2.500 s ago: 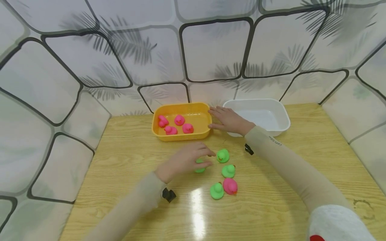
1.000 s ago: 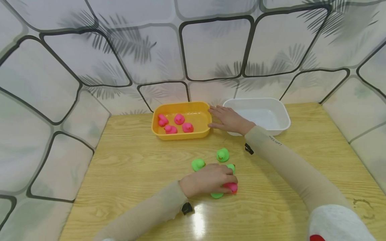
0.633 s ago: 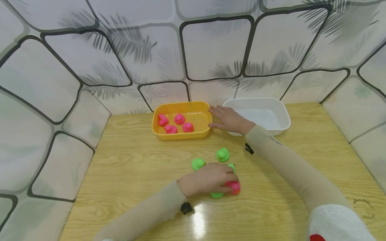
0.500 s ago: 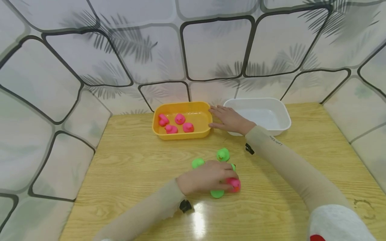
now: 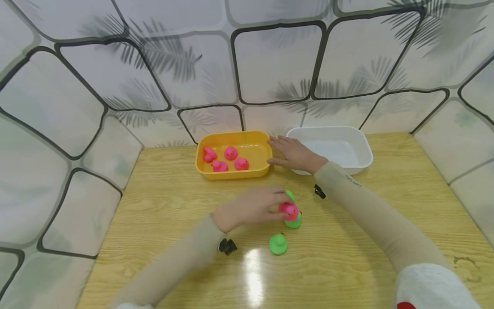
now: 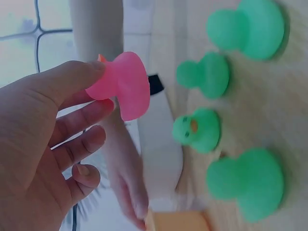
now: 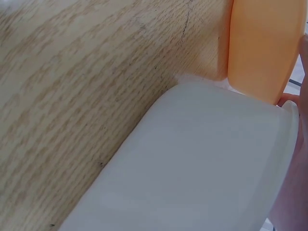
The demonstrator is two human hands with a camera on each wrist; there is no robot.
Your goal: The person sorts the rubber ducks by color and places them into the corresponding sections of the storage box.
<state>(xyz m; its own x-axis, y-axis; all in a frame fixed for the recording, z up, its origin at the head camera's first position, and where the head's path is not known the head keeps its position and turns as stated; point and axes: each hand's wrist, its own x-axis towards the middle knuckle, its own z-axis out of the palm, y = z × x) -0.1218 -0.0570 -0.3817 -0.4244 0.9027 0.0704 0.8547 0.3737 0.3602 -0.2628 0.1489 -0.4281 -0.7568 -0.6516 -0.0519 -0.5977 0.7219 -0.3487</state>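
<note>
My left hand (image 5: 252, 208) pinches a pink rubber duck (image 5: 289, 210) between thumb and fingers, lifted above the table. In the left wrist view that pink duck (image 6: 129, 86) hangs clear of several green ducks on the wood. One green duck (image 5: 278, 244) sits nearest me; another green duck (image 5: 294, 221) is partly behind the held one. My right hand (image 5: 295, 154) stretches over the white tub's left end, straight fingers touching the right rim of the yellow tub (image 5: 233, 174). Several pink ducks (image 5: 230, 152) lie in the yellow tub's left and middle part.
The white tub (image 5: 339, 148) stands to the right of the yellow one, both at the back of the wooden table (image 5: 173, 206). A patterned wall covering (image 5: 278, 64) rises right behind them. My right forearm (image 5: 370, 214) crosses the table's right side.
My left hand first reached down to the pink duck among the green ones. It then gripped the duck, lifted it and moved toward the tubs. The right hand has stayed put.
</note>
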